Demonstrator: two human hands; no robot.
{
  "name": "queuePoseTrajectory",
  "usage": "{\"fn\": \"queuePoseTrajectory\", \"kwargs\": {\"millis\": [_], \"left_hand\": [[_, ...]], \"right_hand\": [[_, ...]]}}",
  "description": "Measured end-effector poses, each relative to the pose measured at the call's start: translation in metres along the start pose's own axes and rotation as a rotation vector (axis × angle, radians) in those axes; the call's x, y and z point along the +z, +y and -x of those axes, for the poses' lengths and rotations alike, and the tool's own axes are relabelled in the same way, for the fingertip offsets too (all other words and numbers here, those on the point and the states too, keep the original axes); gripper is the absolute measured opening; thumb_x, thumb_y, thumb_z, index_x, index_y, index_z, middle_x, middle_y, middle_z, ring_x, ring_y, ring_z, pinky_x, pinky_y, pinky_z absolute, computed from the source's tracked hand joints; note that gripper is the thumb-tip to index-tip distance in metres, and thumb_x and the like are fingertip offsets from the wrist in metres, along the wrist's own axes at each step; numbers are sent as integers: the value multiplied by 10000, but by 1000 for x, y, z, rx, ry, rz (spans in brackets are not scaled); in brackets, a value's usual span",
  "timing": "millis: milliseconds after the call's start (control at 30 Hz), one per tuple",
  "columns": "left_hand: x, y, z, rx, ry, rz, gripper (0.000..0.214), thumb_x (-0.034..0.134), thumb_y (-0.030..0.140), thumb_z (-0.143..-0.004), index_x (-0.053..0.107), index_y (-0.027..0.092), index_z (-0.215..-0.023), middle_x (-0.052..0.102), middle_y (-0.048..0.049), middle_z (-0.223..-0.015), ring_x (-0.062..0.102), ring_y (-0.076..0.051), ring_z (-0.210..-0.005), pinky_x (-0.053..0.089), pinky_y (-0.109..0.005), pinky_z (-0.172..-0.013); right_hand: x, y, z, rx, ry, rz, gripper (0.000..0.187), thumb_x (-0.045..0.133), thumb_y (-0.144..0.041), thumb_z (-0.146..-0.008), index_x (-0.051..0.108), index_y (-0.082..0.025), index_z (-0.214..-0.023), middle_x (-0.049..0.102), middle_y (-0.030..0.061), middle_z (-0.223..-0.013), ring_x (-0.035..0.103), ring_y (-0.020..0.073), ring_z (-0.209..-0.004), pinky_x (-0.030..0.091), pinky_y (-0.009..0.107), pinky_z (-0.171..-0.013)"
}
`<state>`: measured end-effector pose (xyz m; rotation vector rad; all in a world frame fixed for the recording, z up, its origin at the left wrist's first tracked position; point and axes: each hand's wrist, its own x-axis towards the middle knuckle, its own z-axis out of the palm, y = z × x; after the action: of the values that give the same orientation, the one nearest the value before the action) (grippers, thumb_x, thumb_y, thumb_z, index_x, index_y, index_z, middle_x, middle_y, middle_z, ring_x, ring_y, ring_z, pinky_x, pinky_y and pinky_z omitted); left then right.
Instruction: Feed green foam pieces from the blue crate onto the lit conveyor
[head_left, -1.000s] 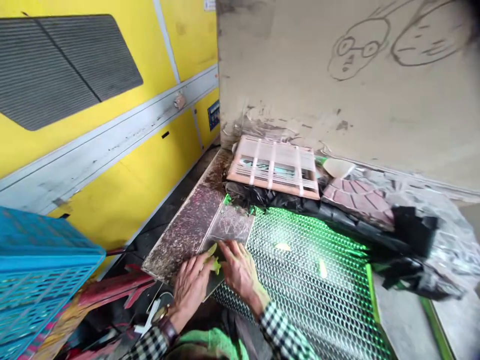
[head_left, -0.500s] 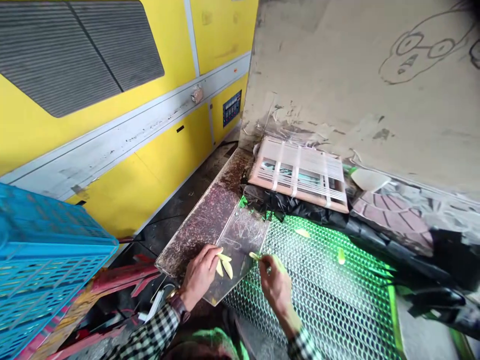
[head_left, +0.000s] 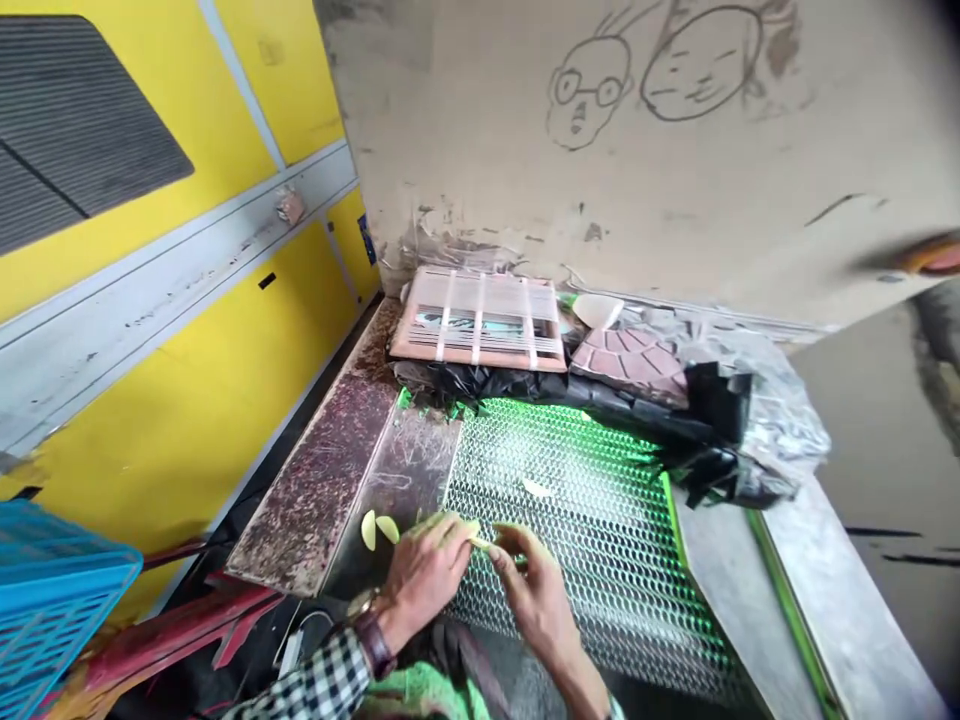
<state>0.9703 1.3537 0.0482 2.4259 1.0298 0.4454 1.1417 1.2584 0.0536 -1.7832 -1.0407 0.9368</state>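
Observation:
Above the near left edge of the mesh conveyor belt (head_left: 600, 560), my two hands meet. The left hand (head_left: 427, 565), with a watch strap on its wrist, is closed on a small pale yellow piece (head_left: 471, 528) that sticks out past its fingertips. Between thumb and fingers, my right hand (head_left: 536, 590) pinches another thin pale yellow piece (head_left: 481, 543). The fingers partly hide both pieces. Two half-moon pale yellow pieces (head_left: 368, 530) lie on the worn brown board (head_left: 405, 460) left of my hands. One more curved piece (head_left: 536, 488) rests on the belt.
A yellow machine (head_left: 225, 340) runs along the left. The blue plastic crate (head_left: 67, 570) stands at lower left beside a red frame (head_left: 180, 630). A strapped slatted panel (head_left: 480, 315) and black plastic wrap (head_left: 675, 430) cover the belt's far end, below a cardboard wall (head_left: 465, 130).
The view has swung to the right. My left hand has left the board with a pale yellow piece and come beside my right hand over the belt. Two pieces remain on the board.

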Motion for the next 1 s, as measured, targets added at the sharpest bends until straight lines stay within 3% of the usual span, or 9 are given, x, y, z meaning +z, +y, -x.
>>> {"fn": "queuePoseTrajectory", "kwargs": {"millis": [67, 200, 333, 433, 533, 633, 733, 833, 1000], "left_hand": [[18, 22, -7, -61, -91, 115, 221, 540, 217, -1030, 741, 251, -1114, 762, -36, -1036, 706, -214, -938, 503, -308, -790], [49, 41, -20, -371, -257, 485, 280, 536, 368, -1022, 748, 199, -955, 779, -42, -915, 696, -189, -763, 484, -298, -705], [74, 49, -33, -581, -478, 792, 348, 500, 388, -985, 699, 139, -1125, 761, -42, -815, 572, -125, -499, 405, -251, -517], [76, 49, -33, -593, -479, 780, 482, 499, 350, -958, 583, 140, -1384, 761, -38, -870, 605, -129, -535, 422, -241, -517], [59, 36, -20, -571, -387, 690, 502, 458, 365, -964, 587, 154, -1401, 750, -28, -868, 637, -145, -585, 478, -263, -574], [34, 14, 3, -584, -271, 607, 467, 448, 391, -965, 654, 163, -1317, 743, -21, -864, 652, -154, -638, 514, -277, -645], [15, -4, 24, -582, -195, 571, 448, 433, 407, -986, 679, 161, -1268, 743, -27, -870, 663, -161, -673, 539, -279, -676], [-2, -14, 40, -520, -116, 482, 384, 430, 387, -1021, 710, 199, -1207, 756, -29, -874, 693, -163, -708, 561, -273, -697], [-31, -44, 54, -315, 208, -8, 304, 469, 253, -1045, 707, 245, -1234, 749, -70, -1193, 723, -198, -1070, 574, -305, -934]], "right_hand": [[-3, 7, 7, -11, 70, 13, 431, 520, -597, -989, 702, -208, -964, 707, 59, -864, 635, 199, -767, 494, 298, -697], [-38, 50, 13, 247, 187, 32, 498, 473, -681, -948, 657, -223, -885, 662, 29, -726, 573, 201, -646, 427, 299, -590], [-82, 80, 13, 329, 228, 334, 432, 431, -612, -946, 658, -248, -897, 730, 52, -826, 632, 239, -729, 410, 327, -645], [-108, 86, 12, 343, 250, 546, 424, 391, -562, -967, 673, -246, -947, 746, 69, -878, 634, 233, -714, 370, 315, -610], [-120, 87, 10, 349, 348, 667, 418, 375, -507, -996, 689, -232, -1017, 751, 89, -968, 631, 215, -711, 355, 294, -588], [-106, 83, -2, 177, 364, 702, 382, 380, -405, -1022, 698, -195, -1053, 735, 98, -1019, 604, 179, -688, 350, 260, -555], [-71, 70, -28, -105, 185, 709, 380, 345, -298, -1059, 703, -169, -1064, 701, 80, -973, 529, 135, -612, 308, 234, -505], [-35, 48, -57, -258, 96, 737, 322, 386, -235, -1062, 690, -174, -978, 673, 60, -910, 551, 136, -648, 305, 253, -539], [25, 2, -66, -389, -94, 640, 228, 458, -237, -1058, 663, -203, -966, 668, 33, -906, 625, 152, -754, 365, 268, -634]]}}
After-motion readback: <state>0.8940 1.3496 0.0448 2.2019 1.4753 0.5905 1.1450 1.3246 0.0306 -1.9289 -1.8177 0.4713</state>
